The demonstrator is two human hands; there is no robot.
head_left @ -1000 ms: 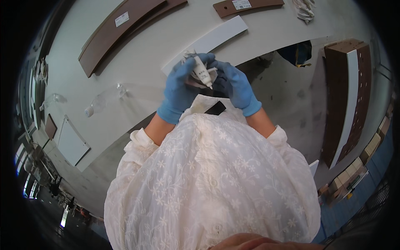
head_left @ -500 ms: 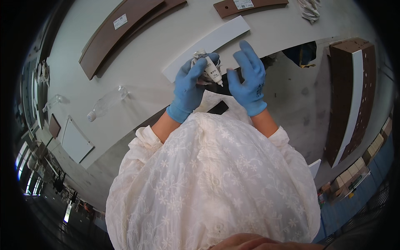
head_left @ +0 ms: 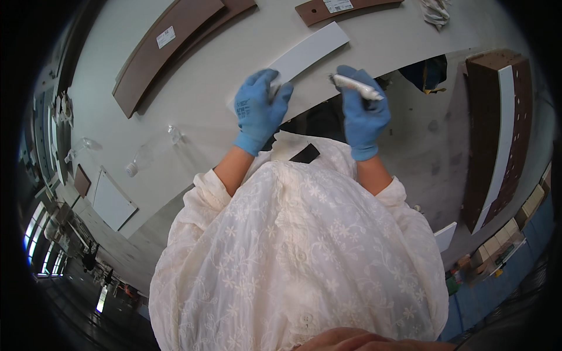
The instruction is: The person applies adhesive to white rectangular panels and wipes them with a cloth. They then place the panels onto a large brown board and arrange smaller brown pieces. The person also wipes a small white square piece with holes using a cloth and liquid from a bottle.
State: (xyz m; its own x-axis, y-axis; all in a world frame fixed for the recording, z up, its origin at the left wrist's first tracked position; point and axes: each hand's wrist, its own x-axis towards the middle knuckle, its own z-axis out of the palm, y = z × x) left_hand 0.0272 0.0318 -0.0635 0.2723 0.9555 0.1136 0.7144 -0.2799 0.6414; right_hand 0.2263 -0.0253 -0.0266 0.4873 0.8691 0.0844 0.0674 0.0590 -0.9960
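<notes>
Fingers, right hand (head_left: 365,124): grasping white tube (head_left: 359,88), right of white panel (head_left: 313,51). Fingers, left hand (head_left: 256,111): curling, any hold unclear. Risk: over-squeezing could be causing leakage.

Two brown boards (head_left: 147,57) overlapping at 11 o'clock — white label (head_left: 166,37) on one. Shorter board (head_left: 325,16) near 1; crumpled cloth (head_left: 434,13) just beyond. Clear bottles (head_left: 141,159) at 9 — white panel (head_left: 114,202) below them. Brown stack (head_left: 483,117) at 3, white strip (head_left: 504,134) along it.
</notes>
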